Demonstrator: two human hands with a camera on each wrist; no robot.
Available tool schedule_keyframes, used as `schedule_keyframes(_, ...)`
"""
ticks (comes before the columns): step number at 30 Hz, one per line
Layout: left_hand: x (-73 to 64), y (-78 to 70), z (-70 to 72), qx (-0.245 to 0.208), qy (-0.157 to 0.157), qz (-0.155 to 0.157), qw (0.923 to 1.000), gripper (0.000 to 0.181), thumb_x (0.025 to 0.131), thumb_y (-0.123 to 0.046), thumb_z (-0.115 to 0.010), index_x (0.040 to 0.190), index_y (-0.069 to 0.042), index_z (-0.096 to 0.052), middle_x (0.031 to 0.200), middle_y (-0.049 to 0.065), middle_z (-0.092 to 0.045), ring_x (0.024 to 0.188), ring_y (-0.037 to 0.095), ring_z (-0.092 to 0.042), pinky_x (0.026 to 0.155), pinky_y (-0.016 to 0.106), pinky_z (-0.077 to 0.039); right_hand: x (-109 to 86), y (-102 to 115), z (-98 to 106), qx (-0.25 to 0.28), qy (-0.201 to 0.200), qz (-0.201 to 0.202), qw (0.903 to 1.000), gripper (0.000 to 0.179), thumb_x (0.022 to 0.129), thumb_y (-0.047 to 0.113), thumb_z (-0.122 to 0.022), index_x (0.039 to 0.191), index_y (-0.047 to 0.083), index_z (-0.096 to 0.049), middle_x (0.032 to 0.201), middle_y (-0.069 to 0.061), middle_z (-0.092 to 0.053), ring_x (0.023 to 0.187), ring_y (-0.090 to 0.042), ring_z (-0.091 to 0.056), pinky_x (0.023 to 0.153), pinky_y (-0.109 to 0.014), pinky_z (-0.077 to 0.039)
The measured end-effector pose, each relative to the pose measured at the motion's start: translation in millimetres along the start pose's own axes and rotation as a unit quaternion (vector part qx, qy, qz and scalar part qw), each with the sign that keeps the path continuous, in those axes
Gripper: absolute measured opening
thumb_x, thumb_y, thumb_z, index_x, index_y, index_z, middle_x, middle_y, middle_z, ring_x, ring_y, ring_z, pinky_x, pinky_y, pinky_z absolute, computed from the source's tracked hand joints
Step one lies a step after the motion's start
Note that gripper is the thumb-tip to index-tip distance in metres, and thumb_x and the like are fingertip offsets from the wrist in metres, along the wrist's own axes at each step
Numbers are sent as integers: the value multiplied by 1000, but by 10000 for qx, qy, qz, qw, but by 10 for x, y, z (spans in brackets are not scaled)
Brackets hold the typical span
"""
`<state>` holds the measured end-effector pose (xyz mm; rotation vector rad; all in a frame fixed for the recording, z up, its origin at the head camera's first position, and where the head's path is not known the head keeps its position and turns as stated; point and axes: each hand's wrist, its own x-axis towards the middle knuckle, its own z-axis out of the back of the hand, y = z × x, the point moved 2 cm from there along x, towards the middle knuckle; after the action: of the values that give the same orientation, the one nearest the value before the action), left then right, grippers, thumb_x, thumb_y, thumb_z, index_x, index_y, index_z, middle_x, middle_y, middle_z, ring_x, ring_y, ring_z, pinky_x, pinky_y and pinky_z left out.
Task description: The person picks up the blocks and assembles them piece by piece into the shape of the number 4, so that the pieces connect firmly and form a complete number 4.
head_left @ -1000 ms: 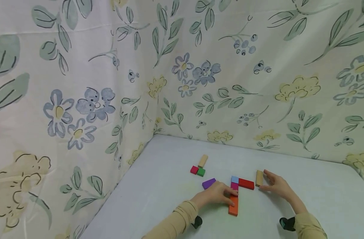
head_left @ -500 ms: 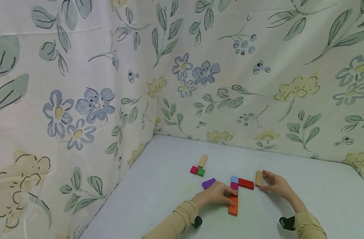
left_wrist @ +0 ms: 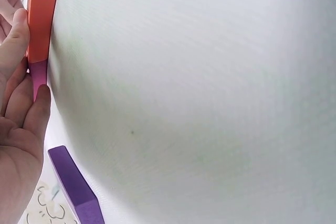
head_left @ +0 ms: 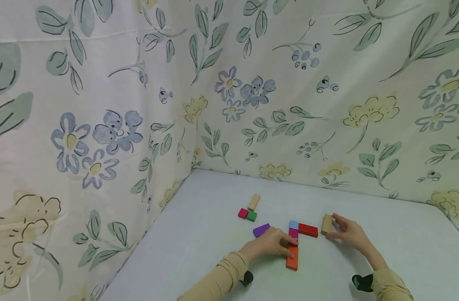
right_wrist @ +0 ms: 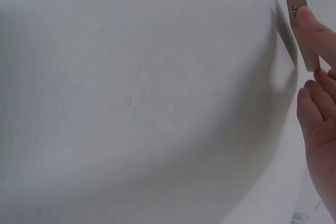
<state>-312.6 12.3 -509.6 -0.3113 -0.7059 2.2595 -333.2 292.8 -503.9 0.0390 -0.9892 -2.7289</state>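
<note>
In the head view, my left hand (head_left: 269,242) holds an orange rectangular block (head_left: 292,260), thumb at its side, with fingertips reaching a magenta block (head_left: 293,233). A light blue cube (head_left: 294,225) continues this row at its far end, and a red block (head_left: 308,230) extends rightward from it. My right hand (head_left: 348,233) pinches a plain wooden block (head_left: 327,224) between thumb and fingers, just right of the red one. Dark markings show on the wooden block (right_wrist: 297,11) in the right wrist view. A purple block (left_wrist: 73,182) lies beside the left hand.
Farther back on the white table (head_left: 214,200) sit a second wooden block (head_left: 253,202), a crimson cube (head_left: 243,213) and a green cube (head_left: 251,216). A floral cloth (head_left: 229,138) hangs along the table's back and left sides.
The wooden block in my right hand has turned slightly, and its gap from the red block has widened a little. My left hand keeps its place on the row. The head view has shifted slightly.
</note>
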Motion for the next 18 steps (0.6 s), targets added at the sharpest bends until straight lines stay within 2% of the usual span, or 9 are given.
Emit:
schedule_keyframes(6, -7, 2, 3, -18, -20, 20, 10000, 41, 80, -29, -75, 120, -24, -67, 123, -14, -63, 113, -4, -56, 83, 8, -43, 14, 25, 67, 198, -156, 9, 9997, 85, 80, 29, -75, 140, -13, -32, 140, -36, -37, 126, -49, -41, 95, -46, -43)
schedule_keyframes(14, 2, 0, 10, -94, 0, 13, 10000, 41, 80, -29, -75, 120, -24, -67, 123, -13, -63, 111, -4, -56, 78, 6, -43, 8, 110, 117, 382, -45, -120, 9992, 85, 82, 29, -74, 142, -12, -29, 143, -35, -34, 128, -48, -39, 96, -45, -42)
schedule_keyframes(18, 0, -7, 5, -83, 6, 5, 10000, 41, 80, -28, -75, 120, -24, -67, 123, -13, -63, 113, -3, -56, 78, 6, -43, 18, 151, 124, 480, -70, 2, 9988, 84, 83, 28, -73, 142, -11, -29, 144, -34, -34, 129, -47, -39, 96, -44, -41)
